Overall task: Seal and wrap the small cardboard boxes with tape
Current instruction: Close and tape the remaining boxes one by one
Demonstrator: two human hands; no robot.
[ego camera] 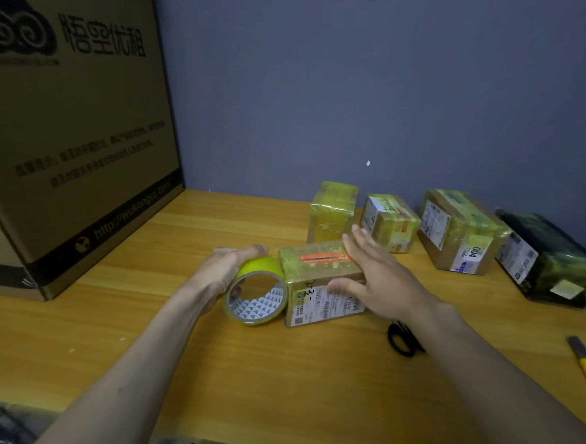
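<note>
Two bare forearms, left hand (225, 269) & right hand (380, 278) ungloved, no sleeves/jewellery visible.

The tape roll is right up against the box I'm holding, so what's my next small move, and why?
Probably pull the tape roll leftward, drawing tape across the box. Your left hand grips the roll at the box's left edge, and your right hand lies flat on the box, steadying it.

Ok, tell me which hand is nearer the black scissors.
Right. The right hand lies flat on the small box, its wrist just above the scissors; the left hand grips the tape roll beyond the box.
</note>
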